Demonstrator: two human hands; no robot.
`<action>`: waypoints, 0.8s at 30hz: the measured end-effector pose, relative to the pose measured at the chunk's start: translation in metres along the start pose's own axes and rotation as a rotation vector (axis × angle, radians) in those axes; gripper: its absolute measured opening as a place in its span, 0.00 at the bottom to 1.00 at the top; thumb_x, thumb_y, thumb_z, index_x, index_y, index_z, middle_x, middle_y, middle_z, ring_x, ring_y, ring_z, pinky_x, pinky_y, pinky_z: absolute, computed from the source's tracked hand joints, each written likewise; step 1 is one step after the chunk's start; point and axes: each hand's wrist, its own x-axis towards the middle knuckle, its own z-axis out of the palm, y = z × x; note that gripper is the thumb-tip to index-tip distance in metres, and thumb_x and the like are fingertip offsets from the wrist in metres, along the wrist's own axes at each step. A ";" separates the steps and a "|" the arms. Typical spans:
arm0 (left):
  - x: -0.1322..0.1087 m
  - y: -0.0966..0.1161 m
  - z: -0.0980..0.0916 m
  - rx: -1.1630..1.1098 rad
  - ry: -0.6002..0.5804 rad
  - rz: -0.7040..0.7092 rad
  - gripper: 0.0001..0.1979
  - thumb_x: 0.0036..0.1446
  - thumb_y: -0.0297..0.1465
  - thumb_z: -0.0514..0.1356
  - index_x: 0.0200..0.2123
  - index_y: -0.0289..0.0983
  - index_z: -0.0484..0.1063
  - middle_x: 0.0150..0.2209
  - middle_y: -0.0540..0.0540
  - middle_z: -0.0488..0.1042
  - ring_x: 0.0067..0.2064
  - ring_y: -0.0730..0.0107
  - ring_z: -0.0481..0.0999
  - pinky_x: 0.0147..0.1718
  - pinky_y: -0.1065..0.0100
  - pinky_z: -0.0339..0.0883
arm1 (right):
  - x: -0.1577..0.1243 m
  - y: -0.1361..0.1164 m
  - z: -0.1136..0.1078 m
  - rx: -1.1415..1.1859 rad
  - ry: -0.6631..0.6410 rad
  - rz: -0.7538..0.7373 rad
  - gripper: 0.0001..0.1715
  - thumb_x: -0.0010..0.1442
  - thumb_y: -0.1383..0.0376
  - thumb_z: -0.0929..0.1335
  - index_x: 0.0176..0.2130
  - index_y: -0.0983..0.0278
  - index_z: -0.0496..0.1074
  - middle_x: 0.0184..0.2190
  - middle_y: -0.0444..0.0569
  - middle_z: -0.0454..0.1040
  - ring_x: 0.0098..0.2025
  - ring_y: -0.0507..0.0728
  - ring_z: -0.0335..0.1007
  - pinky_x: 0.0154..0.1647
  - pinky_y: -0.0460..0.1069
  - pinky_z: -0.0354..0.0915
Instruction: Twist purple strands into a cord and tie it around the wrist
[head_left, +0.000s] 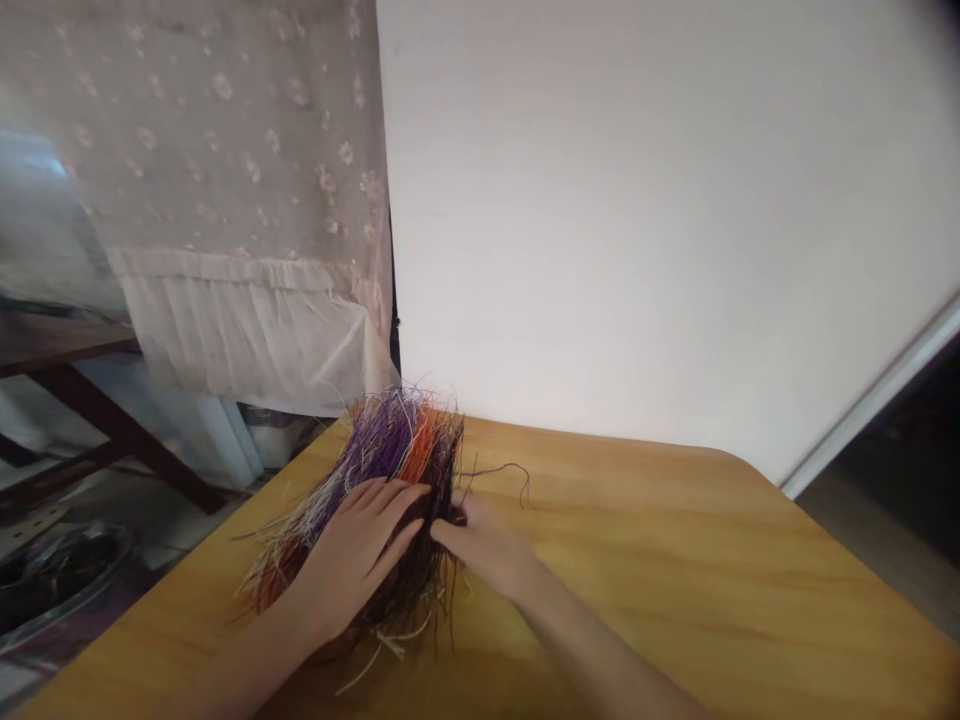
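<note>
Left grip (352,560) spread flat on a bundle of purple, orange and dark strands (405,470); right grip (472,540) pushed into it, any pinch unclear; yellow wooden tabletop (637,570) beneath.

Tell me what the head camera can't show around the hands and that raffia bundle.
Head view:
- Fingertips of the right hand: hidden among the dark strands.
- Any tie on the raffia bundle: its middle is covered by the left hand.
- The right forearm: cut off by the bottom edge.
- Contents of the round metal dish: too blurred.

Slender bare left hand (352,560) and right hand (480,545), forearms (592,650) bare too.
</note>
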 end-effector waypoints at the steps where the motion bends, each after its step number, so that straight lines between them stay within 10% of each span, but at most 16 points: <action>1: -0.001 -0.003 0.001 0.009 -0.004 0.006 0.13 0.69 0.32 0.48 0.52 0.39 0.66 0.48 0.46 0.72 0.50 0.60 0.69 0.52 0.53 0.62 | 0.000 0.001 0.000 0.027 0.026 0.000 0.13 0.52 0.73 0.62 0.35 0.65 0.75 0.26 0.41 0.71 0.26 0.50 0.63 0.30 0.45 0.60; 11: -0.006 -0.018 0.017 0.112 -0.001 0.061 0.09 0.64 0.24 0.53 0.42 0.37 0.73 0.42 0.46 0.73 0.47 0.59 0.68 0.49 0.55 0.61 | -0.002 -0.014 -0.011 0.243 0.176 0.004 0.06 0.48 0.74 0.63 0.26 0.63 0.65 0.19 0.37 0.63 0.19 0.47 0.57 0.21 0.44 0.58; 24: -0.004 -0.017 0.011 0.172 -0.018 0.092 0.12 0.62 0.23 0.54 0.46 0.35 0.73 0.43 0.44 0.74 0.46 0.58 0.70 0.47 0.55 0.65 | 0.000 -0.010 -0.042 0.487 -0.021 0.051 0.08 0.54 0.68 0.71 0.32 0.65 0.67 0.24 0.38 0.69 0.19 0.47 0.65 0.21 0.44 0.64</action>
